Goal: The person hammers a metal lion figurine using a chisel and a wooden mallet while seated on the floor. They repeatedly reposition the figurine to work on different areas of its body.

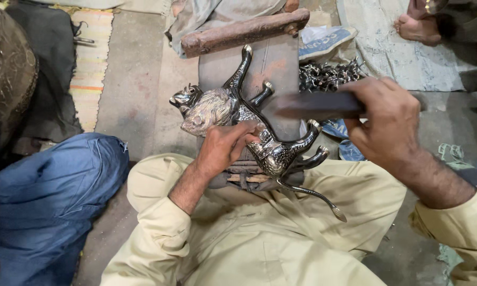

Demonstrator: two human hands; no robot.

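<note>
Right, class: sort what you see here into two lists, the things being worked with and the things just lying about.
Being worked with:
- metal lion figure, steadied by the left hand
- dark tool, blurred, gripped in the right hand
- wooden block under the figure

Lying about:
- pile of small metal parts
- striped mat
- folded sack
- grey cloth
</note>
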